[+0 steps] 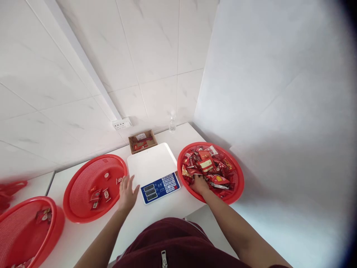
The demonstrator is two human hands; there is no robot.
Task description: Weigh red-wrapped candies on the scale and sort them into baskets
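My left hand is over the right rim of the middle red basket, its fingers apart. Beside its fingertips, against the basket's inner wall, is a small red-and-white packet. Several more small red packets lie at the bottom of that basket. My right hand reaches into the right red basket, which holds a heap of mostly red snack packets. Its fingers are down among the packets and hidden, so whether they grip one does not show. Between the two baskets stands a white scale with a blue keypad panel.
Behind the scale is a cardboard box with red packets inside. A clear plastic bottle stands by the wall. Another red basket holding a few packets is at the lower left, with red plastic behind it. A socket strip is on the wall.
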